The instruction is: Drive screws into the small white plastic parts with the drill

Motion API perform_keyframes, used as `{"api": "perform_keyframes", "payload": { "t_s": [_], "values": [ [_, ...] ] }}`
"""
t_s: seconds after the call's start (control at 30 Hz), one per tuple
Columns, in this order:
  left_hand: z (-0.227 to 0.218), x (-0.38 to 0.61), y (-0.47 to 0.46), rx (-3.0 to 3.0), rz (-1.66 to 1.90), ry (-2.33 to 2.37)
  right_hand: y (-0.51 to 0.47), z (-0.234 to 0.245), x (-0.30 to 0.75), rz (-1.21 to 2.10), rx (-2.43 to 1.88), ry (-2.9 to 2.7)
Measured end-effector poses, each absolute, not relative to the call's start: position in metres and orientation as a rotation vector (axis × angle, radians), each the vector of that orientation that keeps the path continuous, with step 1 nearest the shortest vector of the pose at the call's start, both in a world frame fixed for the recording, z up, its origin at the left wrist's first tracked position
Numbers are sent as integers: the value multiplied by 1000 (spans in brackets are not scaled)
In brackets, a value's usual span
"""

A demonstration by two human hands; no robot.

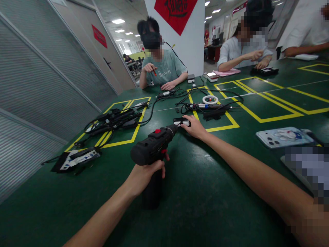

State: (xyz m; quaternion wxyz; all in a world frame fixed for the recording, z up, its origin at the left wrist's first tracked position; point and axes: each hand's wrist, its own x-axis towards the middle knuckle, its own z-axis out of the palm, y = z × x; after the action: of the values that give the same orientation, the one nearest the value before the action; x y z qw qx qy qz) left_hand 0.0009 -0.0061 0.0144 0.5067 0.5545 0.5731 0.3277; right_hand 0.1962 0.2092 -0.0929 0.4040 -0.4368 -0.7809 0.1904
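Note:
A black cordless drill (150, 146) with red buttons stands upright in the middle of the table, its chuck pointing away from me. My left hand (147, 173) is wrapped around its handle, just under the body. Beyond the chuck, my right hand (194, 127) closes its fingers on a small black-and-white block (178, 122) at the tabletop. The chuck overlaps that block in this view, and I cannot tell whether they touch. Whether a bit sits in the chuck does not show.
A pile of black cables (115, 120) lies at left, with a black-and-white packet (79, 159) nearer. Beyond my right hand are soldering-iron-like tools (205, 106) and a white ring (210, 100). A phone (282, 136) lies at right. Several people sit across the green table (200, 206).

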Motion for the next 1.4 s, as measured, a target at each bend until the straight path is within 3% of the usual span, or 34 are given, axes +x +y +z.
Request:
{"api": "perform_keyframes", "payload": {
  "t_s": [1.4],
  "values": [
    [6, 1, -4, 1293, 885, 1303, 213, -94, 197, 497, -1059, -1987]
  ]
}}
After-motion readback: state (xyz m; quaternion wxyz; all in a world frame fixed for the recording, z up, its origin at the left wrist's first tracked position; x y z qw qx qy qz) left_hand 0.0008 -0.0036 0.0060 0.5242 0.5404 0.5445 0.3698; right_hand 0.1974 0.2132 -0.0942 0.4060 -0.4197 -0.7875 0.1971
